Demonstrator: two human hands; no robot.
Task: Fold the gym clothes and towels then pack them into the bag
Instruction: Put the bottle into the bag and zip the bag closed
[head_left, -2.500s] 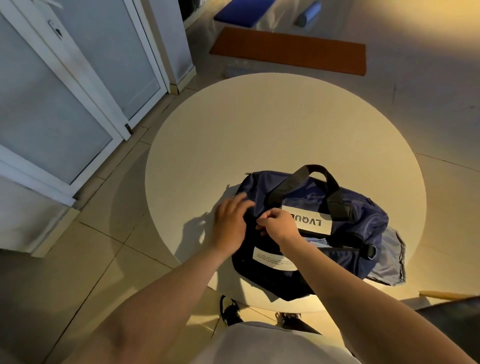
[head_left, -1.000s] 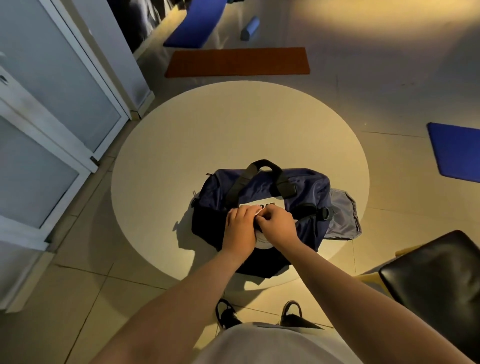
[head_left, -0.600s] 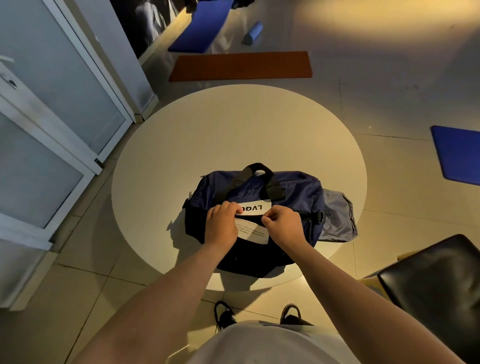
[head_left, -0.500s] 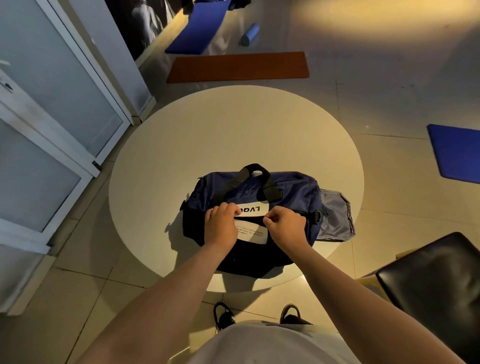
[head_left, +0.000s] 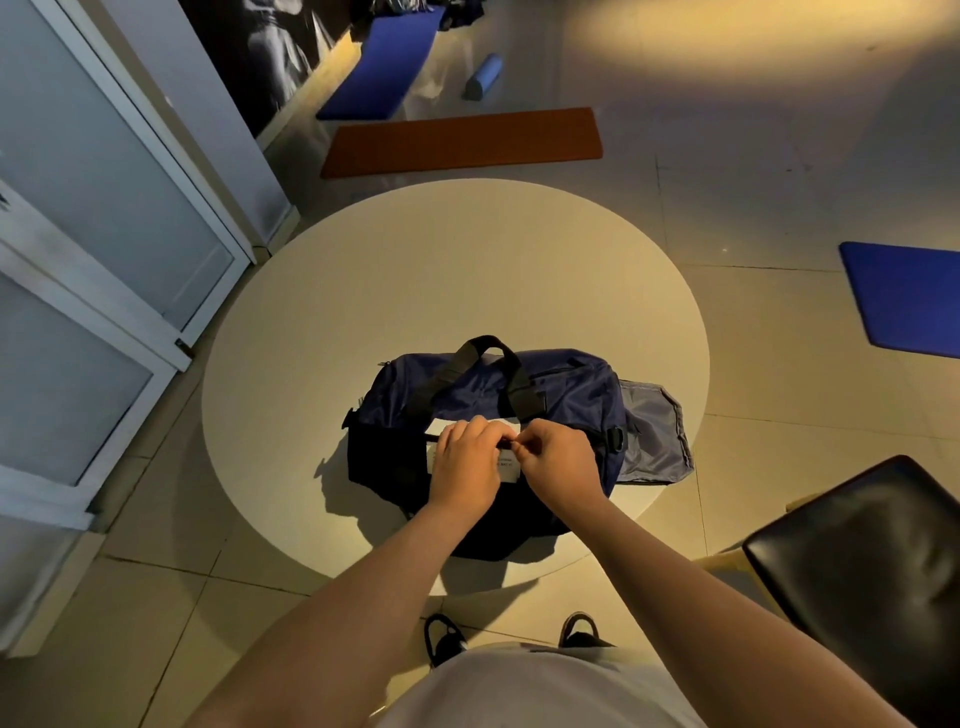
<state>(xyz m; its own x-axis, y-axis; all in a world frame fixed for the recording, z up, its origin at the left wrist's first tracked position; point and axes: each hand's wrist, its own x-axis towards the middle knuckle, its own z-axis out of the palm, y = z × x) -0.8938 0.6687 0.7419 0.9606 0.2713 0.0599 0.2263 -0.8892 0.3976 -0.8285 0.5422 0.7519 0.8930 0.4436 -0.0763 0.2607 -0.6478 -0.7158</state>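
So your bag (head_left: 566, 395) is parked at the near edge of the round surface (head_left: 457, 270), long side facing you. Its black handles (head_left: 485, 345) are flopped toward the far side and a grey pouch (head_left: 652, 441) pokes out of its right end. What's changed: half a second back your hands sat apart on top of the bag with the white label (head_left: 439, 428) showing between them. Now they've come together over it, almost knuckle to knuckle. Your right hand (head_left: 558, 462) is pinching something small and dark between thumb and forefinger. It looks like a zip pull (head_left: 506, 443) to me, but it's tiny, so don't quote me. Your left hand (head_left: 467, 457) lies on the bag right beside it with fingers bent over the fabric, and I can't tell if it's actually gripping or just holding things down. The bag is roughly where it was. I don't see clothes or towels lying outside it, so my read is the folding and packing is done and you're at the closing-up stage. If that is the zip, brace the fabric with the left hand and pull along the teeth, since soft nylon likes to bunch and snag. Maybe sort that grey pouch too.
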